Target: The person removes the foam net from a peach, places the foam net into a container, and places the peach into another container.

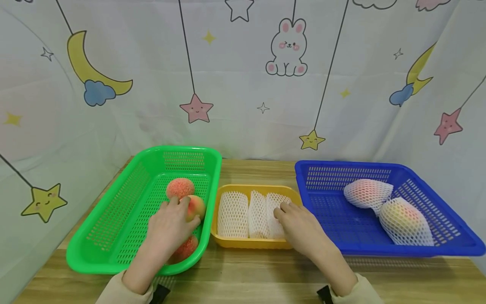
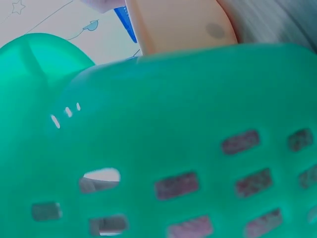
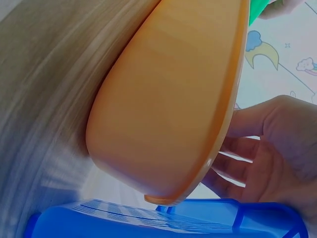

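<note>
My left hand (image 1: 171,224) reaches into the green basket (image 1: 152,158), with fingers and thumb around a smooth yellow-red peach (image 1: 197,206). Behind that peach lies a fuzzy pink-red peach (image 1: 180,188), and another (image 1: 186,249) is nearer the front, partly under my wrist. My right hand (image 1: 298,226) is over the right end of the yellow tray (image 1: 250,243), fingers bent down at a white foam net sleeve (image 1: 274,213). In the right wrist view the fingers of this hand (image 3: 277,144) pass behind the tray's rim; I cannot tell whether they pinch the sleeve.
Two more foam sleeves, a wide one (image 1: 232,215) and a narrow one (image 1: 258,213), lie in the yellow tray. At the right, a blue basket (image 1: 315,211) holds two net-covered peaches, one at the back (image 1: 366,193) and one in front (image 1: 404,221). A printed curtain (image 1: 243,139) hangs behind the wooden table (image 1: 243,274).
</note>
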Motion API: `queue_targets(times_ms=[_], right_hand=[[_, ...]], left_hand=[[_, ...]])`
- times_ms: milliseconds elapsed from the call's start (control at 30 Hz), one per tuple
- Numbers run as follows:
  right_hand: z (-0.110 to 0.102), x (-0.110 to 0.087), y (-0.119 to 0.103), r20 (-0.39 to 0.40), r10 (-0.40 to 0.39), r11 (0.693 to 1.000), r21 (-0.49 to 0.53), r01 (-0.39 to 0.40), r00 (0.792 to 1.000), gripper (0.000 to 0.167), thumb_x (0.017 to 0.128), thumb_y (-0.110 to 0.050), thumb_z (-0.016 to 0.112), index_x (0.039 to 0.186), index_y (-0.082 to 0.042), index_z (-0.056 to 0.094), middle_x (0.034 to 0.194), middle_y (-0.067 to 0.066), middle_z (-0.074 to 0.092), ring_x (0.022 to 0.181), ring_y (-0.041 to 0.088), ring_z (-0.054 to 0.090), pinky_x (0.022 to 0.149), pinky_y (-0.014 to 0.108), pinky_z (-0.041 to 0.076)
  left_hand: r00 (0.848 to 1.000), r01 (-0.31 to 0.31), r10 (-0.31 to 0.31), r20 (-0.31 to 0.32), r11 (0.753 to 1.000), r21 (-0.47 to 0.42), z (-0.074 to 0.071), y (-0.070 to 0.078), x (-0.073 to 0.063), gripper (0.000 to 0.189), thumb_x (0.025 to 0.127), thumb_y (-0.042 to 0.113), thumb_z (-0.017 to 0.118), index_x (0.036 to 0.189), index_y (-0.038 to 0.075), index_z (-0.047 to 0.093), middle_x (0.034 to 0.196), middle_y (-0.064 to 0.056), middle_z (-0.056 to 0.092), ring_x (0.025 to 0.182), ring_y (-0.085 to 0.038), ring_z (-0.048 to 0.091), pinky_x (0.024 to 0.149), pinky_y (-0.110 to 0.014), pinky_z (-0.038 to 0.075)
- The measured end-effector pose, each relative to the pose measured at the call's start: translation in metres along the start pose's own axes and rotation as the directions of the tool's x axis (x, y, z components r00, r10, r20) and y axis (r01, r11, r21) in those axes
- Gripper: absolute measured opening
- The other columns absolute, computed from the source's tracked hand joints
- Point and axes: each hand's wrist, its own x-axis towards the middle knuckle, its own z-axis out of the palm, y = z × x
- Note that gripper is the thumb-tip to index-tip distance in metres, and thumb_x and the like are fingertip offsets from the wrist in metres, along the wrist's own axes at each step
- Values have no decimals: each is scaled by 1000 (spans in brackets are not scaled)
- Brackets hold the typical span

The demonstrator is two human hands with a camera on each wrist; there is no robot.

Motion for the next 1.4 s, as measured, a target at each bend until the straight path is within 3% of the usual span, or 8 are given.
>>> queue_targets(times_ms=[333, 667, 867, 1233, 1400], right_hand=[[-3, 3, 1, -27, 24, 1000, -8, -24, 999, 18, 81, 2, 63, 74, -12, 56, 73, 0, 52, 67, 19, 53, 58, 29, 34], [-8, 3, 4, -23, 46, 999, -2, -46, 999, 13, 81, -15, 74, 83, -13, 62, 82, -1, 58, 77, 19, 57, 65, 30, 39], [-15, 2, 8, -34, 84, 996, 36, -83, 996, 11, 83, -17, 72, 88, -13, 64, 89, 0, 60, 86, 19, 58, 69, 33, 43], [-26, 2, 13, -2, 136, 989, 65, -135, 991, 13, 84, -23, 73, 92, -15, 65, 94, -1, 62, 82, 17, 54, 68, 33, 42], [-31, 1, 18, 5, 157, 985, 77, -157, 988, 13, 85, -23, 71, 94, -14, 67, 95, 0, 62, 84, 19, 55, 71, 36, 45]], left_hand=[[1000, -10, 10, -2, 1000, 7, -1, 3, -2, 50, 87, 31, 65, 126, 1, 56, 106, -20, 57, 83, -33, 54, 51, -43, 46], [999, -24, 24, -22, 1000, -5, -3, 7, -4, 48, 87, 31, 64, 124, 2, 57, 102, -18, 58, 80, -31, 54, 51, -43, 46], [998, -53, 53, -32, 998, -19, -4, 11, -5, 44, 87, 30, 63, 121, 3, 58, 97, -15, 59, 78, -27, 53, 49, -38, 44], [996, -78, 75, -45, 995, -65, -3, 16, -8, 40, 87, 29, 62, 120, 5, 62, 111, -16, 63, 90, -29, 59, 54, -42, 48], [994, -95, 90, -68, 993, -73, -2, 20, -9, 36, 87, 30, 63, 113, 6, 63, 105, -13, 64, 91, -27, 60, 52, -40, 47]])
